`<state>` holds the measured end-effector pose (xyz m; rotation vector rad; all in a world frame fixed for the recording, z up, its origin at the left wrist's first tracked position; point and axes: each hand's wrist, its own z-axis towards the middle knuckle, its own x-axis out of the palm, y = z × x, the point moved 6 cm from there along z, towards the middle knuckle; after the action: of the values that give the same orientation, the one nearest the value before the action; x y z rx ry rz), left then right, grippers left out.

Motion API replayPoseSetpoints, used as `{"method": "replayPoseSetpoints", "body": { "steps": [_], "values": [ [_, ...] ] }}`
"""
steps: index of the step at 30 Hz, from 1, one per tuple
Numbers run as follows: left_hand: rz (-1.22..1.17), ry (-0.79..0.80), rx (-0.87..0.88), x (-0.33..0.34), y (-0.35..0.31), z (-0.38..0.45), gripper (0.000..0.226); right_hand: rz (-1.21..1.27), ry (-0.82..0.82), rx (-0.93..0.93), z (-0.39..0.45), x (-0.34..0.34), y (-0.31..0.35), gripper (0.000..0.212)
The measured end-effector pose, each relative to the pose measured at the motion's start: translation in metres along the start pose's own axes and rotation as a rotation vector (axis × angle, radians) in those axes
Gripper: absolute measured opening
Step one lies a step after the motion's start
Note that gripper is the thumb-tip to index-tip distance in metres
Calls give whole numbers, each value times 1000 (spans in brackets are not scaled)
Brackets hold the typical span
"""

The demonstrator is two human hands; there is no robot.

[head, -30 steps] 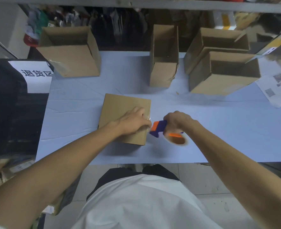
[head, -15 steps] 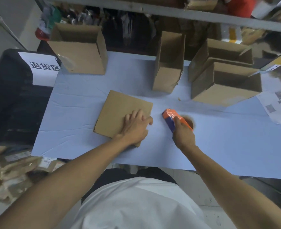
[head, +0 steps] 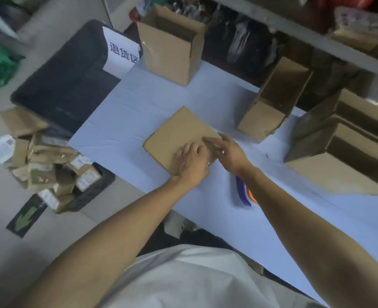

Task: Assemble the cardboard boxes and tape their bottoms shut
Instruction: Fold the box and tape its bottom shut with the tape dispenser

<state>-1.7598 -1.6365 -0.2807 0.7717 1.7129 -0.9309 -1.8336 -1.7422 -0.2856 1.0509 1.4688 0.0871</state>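
Observation:
A small cardboard box [head: 177, 134] sits bottom-up on the pale blue table [head: 126, 121]. My left hand [head: 192, 163] presses flat on its near right corner. My right hand [head: 228, 150] rests with fingers spread on the box's right edge, touching my left hand. The blue and orange tape dispenser [head: 242, 193] lies on the table under my right forearm, partly hidden by it. Neither hand holds anything.
Open assembled boxes stand at the back: one tall [head: 172, 45], one narrow [head: 272, 101], two stacked at the right [head: 343, 147]. A black crate with a white label [head: 68, 76] stands left of the table. Small parcels [head: 50, 165] lie on the floor.
My right hand has let go of the tape dispenser, which now lies on the table, and has moved left onto the box. The camera has swung left and tilted.

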Motion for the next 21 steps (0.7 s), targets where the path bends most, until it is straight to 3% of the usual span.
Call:
{"method": "replayPoseSetpoints", "body": {
  "steps": [3,6,9,14,21],
  "values": [
    [50,-53,-39,-2,6,-24,56,-1,-9,-2,-3,0,-6,43],
    [-2,-176,38,-10,9,-44,45,22,-6,15,-4,-2,-5,45],
    [-101,-158,67,-27,19,-42,41,70,-10,60,-9,-8,4,51],
    [-255,-293,149,-91,37,-41,32,162,-127,121,-29,-35,20,45],
    [-557,-181,-36,-123,59,-18,30,193,-289,116,-51,-71,34,31]
  ]
}}
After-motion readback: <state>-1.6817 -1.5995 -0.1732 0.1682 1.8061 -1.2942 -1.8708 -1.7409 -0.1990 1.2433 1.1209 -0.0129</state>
